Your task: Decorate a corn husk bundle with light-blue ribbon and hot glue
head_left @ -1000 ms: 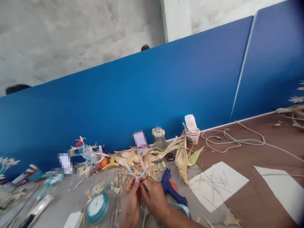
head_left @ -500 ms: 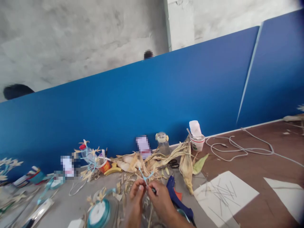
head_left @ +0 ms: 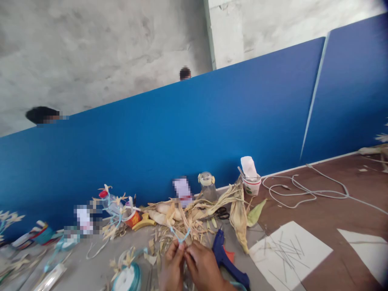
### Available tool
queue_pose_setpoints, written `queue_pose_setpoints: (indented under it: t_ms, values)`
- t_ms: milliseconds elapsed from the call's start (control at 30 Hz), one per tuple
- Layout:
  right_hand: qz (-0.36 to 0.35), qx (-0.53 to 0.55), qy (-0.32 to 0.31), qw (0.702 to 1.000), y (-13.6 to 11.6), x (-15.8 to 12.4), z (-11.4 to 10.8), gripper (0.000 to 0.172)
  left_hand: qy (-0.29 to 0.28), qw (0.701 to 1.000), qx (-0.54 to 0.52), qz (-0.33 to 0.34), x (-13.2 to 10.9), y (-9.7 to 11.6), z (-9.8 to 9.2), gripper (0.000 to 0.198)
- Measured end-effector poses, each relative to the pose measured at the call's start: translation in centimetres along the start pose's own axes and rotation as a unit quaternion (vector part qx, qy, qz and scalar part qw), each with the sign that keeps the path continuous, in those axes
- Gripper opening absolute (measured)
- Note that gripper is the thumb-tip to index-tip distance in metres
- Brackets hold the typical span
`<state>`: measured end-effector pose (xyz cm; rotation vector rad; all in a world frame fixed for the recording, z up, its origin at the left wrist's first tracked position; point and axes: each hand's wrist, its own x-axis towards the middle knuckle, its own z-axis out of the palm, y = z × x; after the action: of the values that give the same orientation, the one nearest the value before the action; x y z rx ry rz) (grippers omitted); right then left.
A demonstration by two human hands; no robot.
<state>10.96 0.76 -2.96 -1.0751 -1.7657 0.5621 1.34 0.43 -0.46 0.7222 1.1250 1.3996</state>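
Observation:
A forked stem wrapped in light blue tape (head_left: 181,239), with pale dried-husk pieces at its branch ends, rises between my two hands. My left hand (head_left: 172,264) pinches it near the fork, thumb and fingers pressed together. My right hand (head_left: 201,262) meets the left at the same spot, its fingers closed on the lower stem, which is mostly hidden. Just right of my right hand lies a blue glue gun (head_left: 227,260) with an orange trigger. To the left of my hands is a roll of teal ribbon (head_left: 129,278). Dried corn husks (head_left: 195,212) are heaped beyond my fingers.
Black-handled scissors (head_left: 222,213), a lidded clear jar (head_left: 207,188) and a paper cup (head_left: 251,186) stand or lie farther back. Thin wires rest on white paper (head_left: 273,264) at right, near a white cable (head_left: 325,190). A blue partition (head_left: 182,133) closes off the back.
My hands have drawn closer together and sit slightly lower around the stem. A dark bit seen at my right fingers earlier is out of sight. The camera view has shifted slightly.

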Motion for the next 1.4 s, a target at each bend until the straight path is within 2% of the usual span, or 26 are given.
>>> queue_pose_setpoints:
  t_ms: [67, 133, 167, 233, 300, 367, 433, 467, 500, 567, 600, 667, 767, 800, 867, 967, 1100, 1300, 1400]
  values:
    - [0.064, 0.11, 0.001, 0.992, 0.1, 0.2, 0.3, 0.022, -0.015, 0.998, -0.049, -0.03, -0.2, 0.3, 0.4, 0.025]
    - [0.154, 0.252, -0.016, 0.955, 0.3, 0.3, 0.7, 0.026, -0.028, 0.995, -0.084, -0.053, -0.2, 0.3, 0.5, 0.026]
    - [0.201, 0.328, -0.037, 0.922, 0.5, 0.4, 1.0, 0.029, -0.033, 0.993, -0.096, -0.064, -0.2, 0.3, 0.4, 0.026]
    - [0.279, 0.467, -0.092, 0.834, 0.7, 0.4, 1.1, 0.034, -0.041, 0.989, -0.113, -0.085, -0.1, 0.0, 0.1, 0.027]
    - [0.328, 0.564, -0.142, 0.745, 0.7, 0.4, 0.8, 0.032, -0.052, 0.986, -0.121, -0.105, 0.0, -0.2, -0.2, 0.027]
    - [0.356, 0.624, -0.179, 0.673, 0.5, 0.3, 0.2, 0.026, -0.063, 0.983, -0.13, -0.114, -0.1, -0.2, -0.5, 0.026]
    - [0.373, 0.654, -0.199, 0.627, 0.4, 0.2, -0.3, 0.023, -0.066, 0.982, -0.138, -0.112, -0.2, -0.2, -0.5, 0.025]
    - [0.377, 0.658, -0.201, 0.62, 0.3, 0.2, -0.4, 0.021, -0.066, 0.982, -0.141, -0.11, -0.2, -0.2, -0.5, 0.025]
    - [0.379, 0.654, -0.196, 0.624, 0.3, 0.2, -0.3, 0.02, -0.066, 0.982, -0.143, -0.109, -0.2, -0.2, -0.4, 0.025]
    - [0.374, 0.628, -0.17, 0.661, 0.4, 0.1, 0.0, 0.021, -0.063, 0.984, -0.134, -0.099, 0.0, -0.5, -0.3, 0.024]
    - [0.367, 0.606, -0.148, 0.69, 0.5, 0.2, 0.3, 0.022, -0.057, 0.987, -0.123, -0.088, 0.1, -0.7, -0.2, 0.023]
    - [0.33, 0.539, -0.091, 0.77, 0.6, 0.2, 0.7, 0.025, -0.034, 0.994, -0.089, -0.056, 0.3, -1.2, -0.2, 0.024]
    - [0.237, 0.389, -0.008, 0.89, 0.6, 0.3, 0.7, 0.026, 0.029, 1.0, 0.009, -0.003, 0.3, -1.5, -0.3, 0.028]
    - [0.207, 0.334, 0.009, 0.92, 0.5, 0.3, 0.5, 0.024, 0.057, 0.997, 0.052, 0.02, 0.2, -1.4, -0.3, 0.027]
    - [0.164, 0.233, 0.024, 0.958, 0.3, 0.2, 0.0, 0.02, 0.084, 0.988, 0.113, 0.056, -0.1, -1.0, -0.1, 0.024]
    - [0.111, 0.113, 0.026, 0.987, 0.3, -0.1, -0.6, 0.02, 0.095, 0.985, 0.127, 0.074, -0.6, -0.4, 0.4, 0.024]
    - [0.06, 0.041, 0.013, 0.997, 0.5, -0.5, -0.4, 0.02, 0.074, 0.988, 0.121, 0.066, -0.5, -0.4, 0.7, 0.028]
    - [0.061, 0.037, -0.005, 0.997, 0.7, -0.8, 0.1, 0.021, 0.05, 0.985, 0.15, 0.067, -0.2, -0.9, -0.1, 0.022]
    - [0.076, 0.067, -0.004, 0.995, 0.5, -0.7, 0.0, 0.021, 0.038, 0.991, 0.119, 0.047, -0.3, -1.0, -0.1, 0.021]
